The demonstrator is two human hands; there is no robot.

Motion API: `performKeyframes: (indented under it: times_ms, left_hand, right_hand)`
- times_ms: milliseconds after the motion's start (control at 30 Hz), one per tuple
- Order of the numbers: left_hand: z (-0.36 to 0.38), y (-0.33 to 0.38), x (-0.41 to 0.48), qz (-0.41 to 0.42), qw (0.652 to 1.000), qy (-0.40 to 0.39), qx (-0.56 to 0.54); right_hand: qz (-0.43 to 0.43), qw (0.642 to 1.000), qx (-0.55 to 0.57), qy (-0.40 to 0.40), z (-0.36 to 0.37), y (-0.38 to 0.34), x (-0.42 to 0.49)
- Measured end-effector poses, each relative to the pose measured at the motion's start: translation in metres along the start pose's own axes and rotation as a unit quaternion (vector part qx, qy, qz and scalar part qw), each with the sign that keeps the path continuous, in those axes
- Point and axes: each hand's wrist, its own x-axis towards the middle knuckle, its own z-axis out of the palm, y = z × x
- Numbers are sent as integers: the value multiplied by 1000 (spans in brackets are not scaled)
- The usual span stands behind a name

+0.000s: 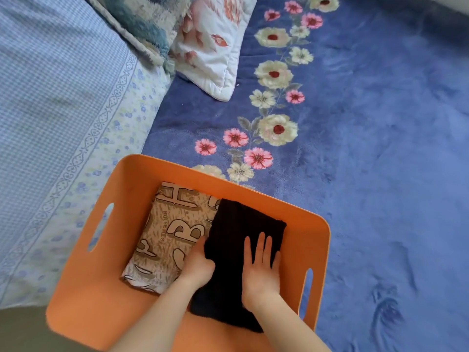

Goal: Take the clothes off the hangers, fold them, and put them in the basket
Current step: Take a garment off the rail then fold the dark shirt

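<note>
Blue flowery blanket (380,148) holds the orange basket (314,240), where a folded brown cloth (172,229) lies touching a folded black cloth (233,224), the right hand (261,273) presses flat on the black one with straight fingers, and the left hand (199,266) hides its fingers under that cloth's edge, so I cannot tell its grip.

On the bed (380,148) stands the basket (132,174); in it the first garment (172,232) at 9 o'clock touches the second garment (241,224) at 3 o'clock.
</note>
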Motion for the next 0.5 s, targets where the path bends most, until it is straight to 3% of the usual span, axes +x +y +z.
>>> performKeyframes:
  times_ms: [67, 133, 200, 267, 300, 367, 433, 500]
  left_hand:
    - [4, -2, 1, 23, 999, 12, 46]
    - [11, -5, -3, 89, 976, 77, 183]
    - [16, -2, -8, 224, 901, 131, 348]
    - [18, 2, -6, 342, 814, 105, 458]
    - [14, 5, -1, 364, 783, 73, 500]
    - [6, 14, 15, 348, 757, 21, 553]
    - [0, 23, 35, 282, 749, -32, 599]
    - [1, 27, 47, 245, 735, -44, 631]
  right_hand:
    - [2, 999, -37, 0, 5, 2, 13]
    - [-1, 999, -50, 7, 11, 4, 23]
    - [-7, 999, -46, 11, 14, 6, 25]
    - [-7, 999, -33, 35, 11, 7, 20]
    - [-3, 998, -32, 54, 8, 8, 19]
    - [11, 996, -44, 73, -1, 13, 21]
    - [21, 997, -59, 56, -7, 20, 34]
    - [22, 995, -89, 42, -8, 25, 51]
